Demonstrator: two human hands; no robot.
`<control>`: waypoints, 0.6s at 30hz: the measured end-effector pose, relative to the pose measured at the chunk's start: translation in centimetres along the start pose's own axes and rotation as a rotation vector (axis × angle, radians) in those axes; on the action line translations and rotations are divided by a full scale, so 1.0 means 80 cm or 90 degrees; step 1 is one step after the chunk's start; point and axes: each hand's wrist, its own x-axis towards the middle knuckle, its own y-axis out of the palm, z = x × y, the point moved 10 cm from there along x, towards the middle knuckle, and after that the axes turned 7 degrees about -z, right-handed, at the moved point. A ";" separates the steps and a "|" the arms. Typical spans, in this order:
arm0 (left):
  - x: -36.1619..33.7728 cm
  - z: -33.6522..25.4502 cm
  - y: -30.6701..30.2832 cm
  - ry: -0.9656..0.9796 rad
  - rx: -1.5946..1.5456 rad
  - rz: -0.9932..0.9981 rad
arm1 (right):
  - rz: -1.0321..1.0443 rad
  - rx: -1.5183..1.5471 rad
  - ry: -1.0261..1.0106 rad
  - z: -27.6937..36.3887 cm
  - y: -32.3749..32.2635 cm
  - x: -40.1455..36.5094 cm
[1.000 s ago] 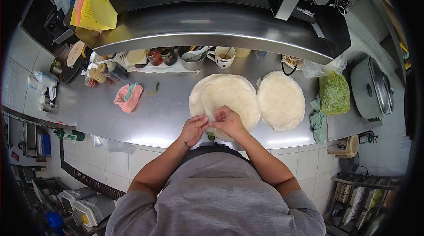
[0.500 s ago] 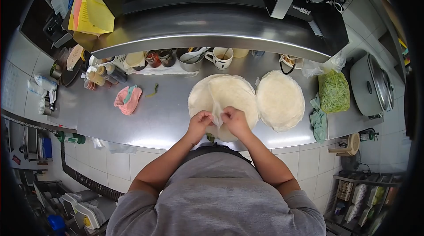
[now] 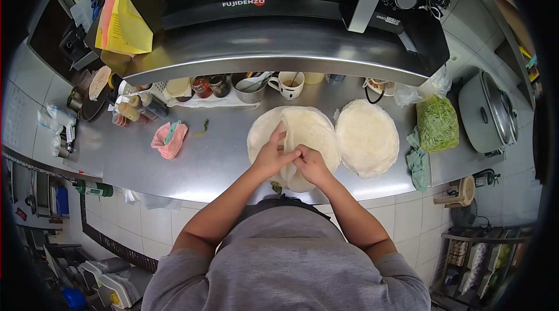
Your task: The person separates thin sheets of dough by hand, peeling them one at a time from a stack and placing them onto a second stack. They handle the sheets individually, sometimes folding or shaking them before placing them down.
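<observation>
In front of me on the steel counter lies a stack of thin, pale round wrapper sheets (image 3: 317,130). One wrapper sheet (image 3: 289,130) is partly lifted, making a ridge down the stack's middle. My left hand (image 3: 272,157) lies along the left side of this ridge, fingers stretched forward and apart. My right hand (image 3: 310,166) is closed, its fingers pinching the sheet's edge by my left thumb. A second pile of round wrapper sheets (image 3: 368,139) sits just to the right. By the counter's front edge, a small green piece (image 3: 276,187) lies beside the first stack.
A microwave (image 3: 250,14) on a steel shelf overhangs the back. Under it stand jars, a metal bowl (image 3: 250,93) and a mug (image 3: 289,85). Leftward are a pink cloth (image 3: 169,141) and bottles. A teal cloth (image 3: 417,162), bagged greens (image 3: 438,123) and a cooker (image 3: 483,113) stand right.
My left hand has gone from a pinch to outstretched fingers reaching forward along the lifted sheet. My right hand has shifted slightly and stays closed. The view has tilted slightly.
</observation>
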 end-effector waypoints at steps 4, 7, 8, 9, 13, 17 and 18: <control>0.005 -0.013 -0.002 0.082 -0.018 -0.002 | 0.017 0.079 -0.040 -0.017 0.002 0.006; 0.027 0.089 -0.033 -0.084 -0.055 -0.062 | -0.020 0.250 0.122 -0.055 -0.022 0.008; 0.024 0.092 -0.042 -0.083 -0.055 -0.063 | -0.065 0.378 0.258 -0.081 -0.029 0.002; 0.020 0.100 -0.057 -0.119 -0.154 -0.111 | -0.066 0.377 0.255 -0.091 -0.036 0.005; -0.004 0.047 -0.031 -0.069 -0.216 -0.060 | -0.098 -0.112 0.112 -0.047 -0.054 0.001; -0.015 -0.004 0.000 0.007 -0.087 0.019 | -0.202 -0.079 -0.079 0.046 -0.052 -0.002; -0.016 -0.018 -0.004 0.009 -0.241 -0.035 | -0.193 -0.095 -0.086 0.050 -0.050 -0.002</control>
